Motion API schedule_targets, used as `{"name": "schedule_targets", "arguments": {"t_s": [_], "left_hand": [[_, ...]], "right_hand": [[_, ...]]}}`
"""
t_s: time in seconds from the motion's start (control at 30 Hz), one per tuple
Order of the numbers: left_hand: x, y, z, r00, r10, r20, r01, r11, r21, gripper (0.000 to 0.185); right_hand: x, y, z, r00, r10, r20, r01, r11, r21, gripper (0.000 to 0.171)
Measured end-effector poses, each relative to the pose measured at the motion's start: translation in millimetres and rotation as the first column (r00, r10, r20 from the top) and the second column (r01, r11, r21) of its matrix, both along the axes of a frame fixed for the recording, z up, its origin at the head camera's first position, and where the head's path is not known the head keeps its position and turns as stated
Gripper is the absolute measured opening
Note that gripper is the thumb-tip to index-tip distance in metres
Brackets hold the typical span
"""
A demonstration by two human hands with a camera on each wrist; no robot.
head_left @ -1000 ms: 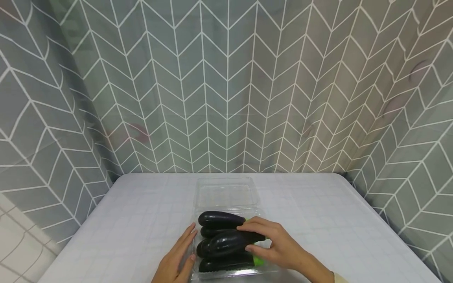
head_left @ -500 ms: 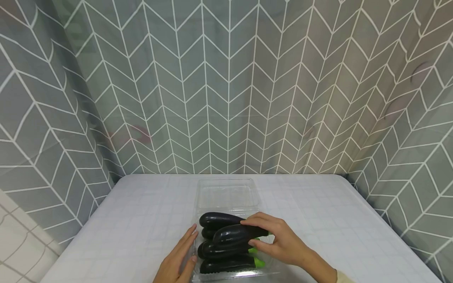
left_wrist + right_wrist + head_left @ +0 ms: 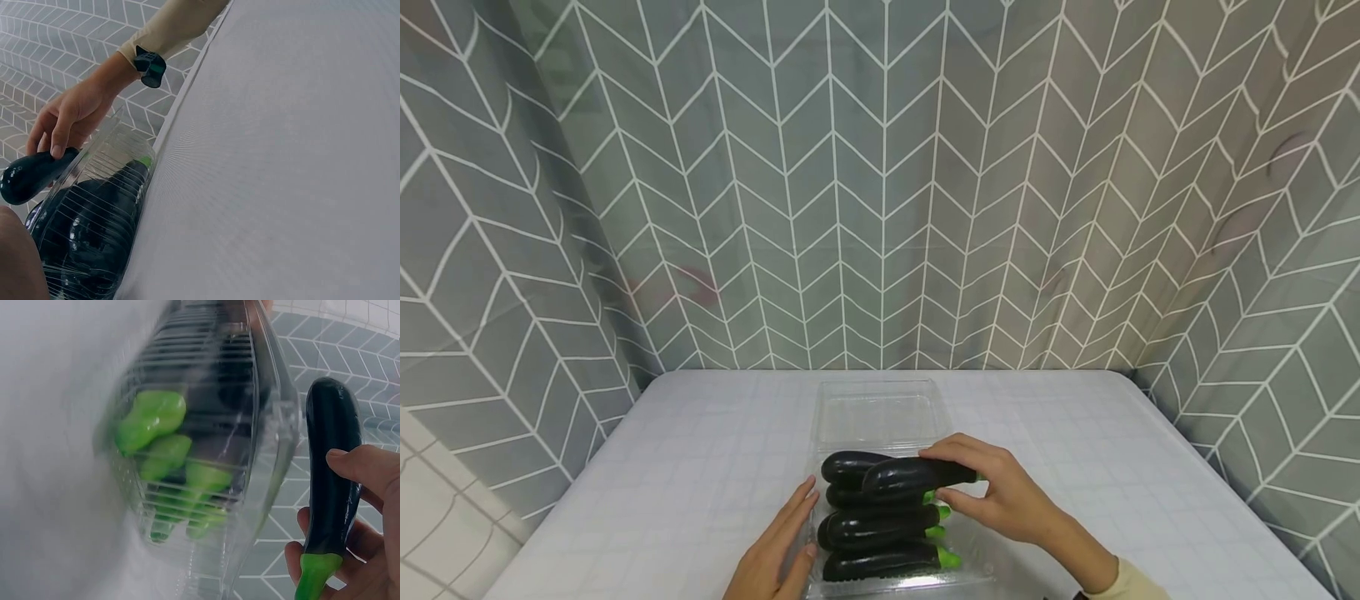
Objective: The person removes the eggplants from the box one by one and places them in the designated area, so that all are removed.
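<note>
Four eggplants in tray; one eggplant in right hand

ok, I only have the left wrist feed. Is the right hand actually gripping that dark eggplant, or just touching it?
Observer: Gripping. In the right wrist view the right hand has thumb and fingers curled round the eggplant near its green stem.
Operator: Is it clear of the clear tray?
Observer: The head view shows it raised above the eggplants left in the tray.
Operator: Left hand?
Observer: The left hand lies flat with straight fingers against the tray's left side, holding nothing.
</note>
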State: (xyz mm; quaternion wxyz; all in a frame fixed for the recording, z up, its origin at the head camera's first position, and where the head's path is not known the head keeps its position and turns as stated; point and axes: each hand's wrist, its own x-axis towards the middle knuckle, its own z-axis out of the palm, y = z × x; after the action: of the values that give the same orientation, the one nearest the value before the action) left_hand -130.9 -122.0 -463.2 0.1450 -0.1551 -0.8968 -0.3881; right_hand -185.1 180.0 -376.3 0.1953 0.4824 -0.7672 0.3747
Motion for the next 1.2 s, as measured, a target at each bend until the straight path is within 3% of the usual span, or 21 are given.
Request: {"name": "schedule_targets", "arguments": {"t_s": [0.23, 0.4, 0.63, 1.0, 1.2], "left_hand": [[-0.1, -1, -1.0, 1.000, -0.010, -0.022, 0.010, 1.000, -0.003, 0.057], [-0.5, 0, -1.1, 1.000, -0.001, -0.021, 0.001, 1.000, -0.010, 0.054], [-1.2, -2, -3.5, 0.998, -0.017, -0.063, 0.016, 1.000, -0.015, 0.053], [-1.5, -1, -3.4, 1.000, -0.007, -0.028, 0.006, 1.000, -0.019, 0.053], [-0.2, -2, -3.6, 1.000, -0.014, -0.021, 0.014, 1.000, -0.006, 0.053]], "right_hand": [[1.5, 3, 11.0, 1.000, 0.003, -0.006, -0.003, 1.000, -0.001, 0.049], [5.6, 4, 24.1, 0.999, -0.037, -0.006, 0.038, 0.999, 0.010, 0.051], [2.6, 8, 28.9, 0.995, -0.090, -0.033, 0.091, 0.996, 0.020, 0.050], [-29.8, 32, 9.4, 0.976, -0.215, -0.042, 0.217, 0.975, 0.047, 0.051], [-42.0, 41, 7.6, 0.972, -0.230, -0.050, 0.232, 0.971, 0.048, 0.048]]}}
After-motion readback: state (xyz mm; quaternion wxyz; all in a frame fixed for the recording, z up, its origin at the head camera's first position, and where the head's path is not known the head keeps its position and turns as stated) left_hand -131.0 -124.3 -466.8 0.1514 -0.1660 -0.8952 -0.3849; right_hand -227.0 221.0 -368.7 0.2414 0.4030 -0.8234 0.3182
